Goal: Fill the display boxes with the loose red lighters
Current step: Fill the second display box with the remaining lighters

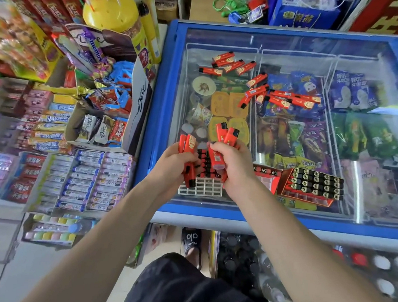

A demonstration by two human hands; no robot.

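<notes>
Hands: left hand and right hand, fingers curled round bunches of red lighters, directly over the white grid tray.
Tray: rests on the freezer lid; partly filled, near cells bare.
Axis: gripped lighters stand roughly upright, several black caps upward.
Loose lighters: scattered flat, beyond the tray.
Full box: right of the tray.
Risk: overfull grips could likely spill lighters across the glass.

Several red lighters are gripped in the right hand, others in the left hand, over a white grid tray at frame centre. Loose lighters are scattered on the freezer lid above; a filled display box is seen at right.
</notes>
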